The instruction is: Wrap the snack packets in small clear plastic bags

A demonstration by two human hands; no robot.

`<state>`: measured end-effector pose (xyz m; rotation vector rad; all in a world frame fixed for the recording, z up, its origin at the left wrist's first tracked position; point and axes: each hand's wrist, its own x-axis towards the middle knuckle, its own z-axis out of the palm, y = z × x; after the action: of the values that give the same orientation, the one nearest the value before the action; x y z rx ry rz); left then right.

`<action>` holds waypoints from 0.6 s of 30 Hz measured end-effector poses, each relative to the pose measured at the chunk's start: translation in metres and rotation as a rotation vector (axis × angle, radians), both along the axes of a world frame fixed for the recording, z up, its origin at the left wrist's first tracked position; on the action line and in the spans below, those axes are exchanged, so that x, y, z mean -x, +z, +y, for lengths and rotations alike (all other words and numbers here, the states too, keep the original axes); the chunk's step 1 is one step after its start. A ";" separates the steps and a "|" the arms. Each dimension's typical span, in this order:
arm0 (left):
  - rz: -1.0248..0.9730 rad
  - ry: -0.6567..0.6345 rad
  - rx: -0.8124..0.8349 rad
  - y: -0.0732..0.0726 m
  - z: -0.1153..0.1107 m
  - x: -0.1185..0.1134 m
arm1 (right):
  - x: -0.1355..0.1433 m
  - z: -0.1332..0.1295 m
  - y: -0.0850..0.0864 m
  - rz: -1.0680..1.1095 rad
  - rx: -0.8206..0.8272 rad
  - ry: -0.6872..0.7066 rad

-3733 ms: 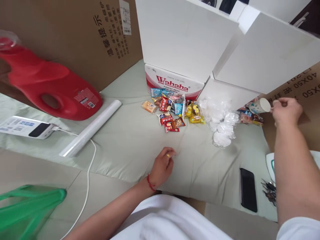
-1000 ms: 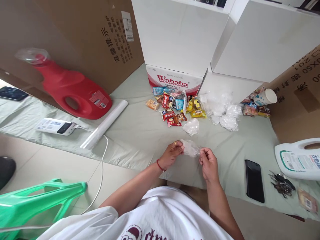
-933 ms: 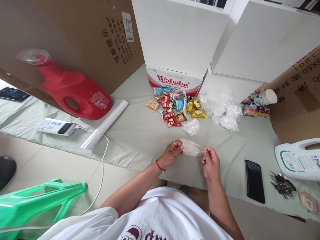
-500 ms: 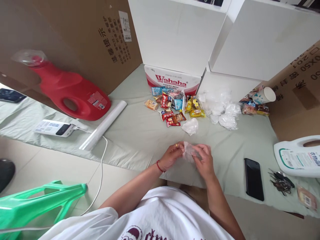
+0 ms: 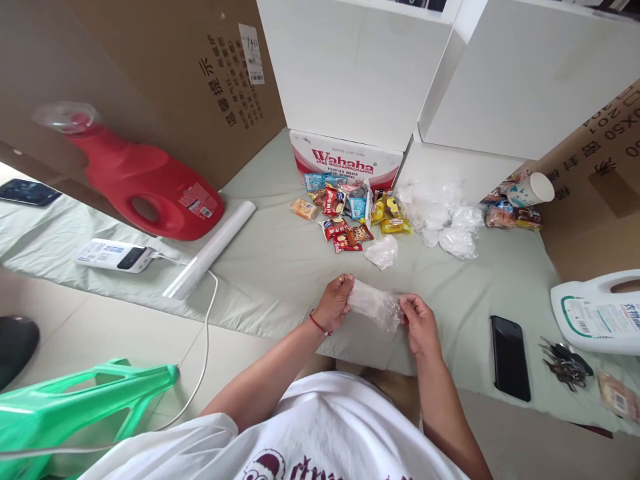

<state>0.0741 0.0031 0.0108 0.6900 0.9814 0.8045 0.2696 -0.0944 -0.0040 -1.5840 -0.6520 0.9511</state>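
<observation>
- Apparently the handling of one clear plastic piece (image 5: 375,305) is partway along: it is drawn out between the hands but looks creased, not fully flat.
- Its place is above the near part of the green cloth (image 5: 260,280); whether it touches the cloth, I cannot tell.
- The left hand (image 5: 334,300) pinches one end, fingers closed on it; the right hand (image 5: 420,325) pinches the other between thumb and fingers.
- Judging by how things lie, a loose crumpled piece (image 5: 383,252) by the snack packets (image 5: 345,220) and the clear pile (image 5: 435,213) remain bunched, with neither hand on them.
- Compared with half a second ago, the hands are farther apart and the piece is stretched longer.
- In the earliest frame, the right hand is out by the paper cup (image 5: 531,190), the left rests empty, and no loose piece lies before the packets.
</observation>
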 end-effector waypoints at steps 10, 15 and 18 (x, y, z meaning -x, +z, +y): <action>-0.024 -0.054 0.012 0.007 -0.008 -0.006 | 0.012 0.013 0.029 -0.807 -0.274 0.448; 0.107 -0.102 -0.135 0.006 -0.020 -0.002 | 0.025 0.015 0.027 -0.557 -0.181 0.245; 0.155 -0.122 -0.118 -0.003 -0.019 0.001 | 0.024 0.014 0.024 -0.129 -0.109 0.091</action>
<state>0.0732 -0.0160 0.0077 0.9161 1.0261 0.7134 0.2458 -0.0801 0.0204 -1.5377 -0.8584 0.8700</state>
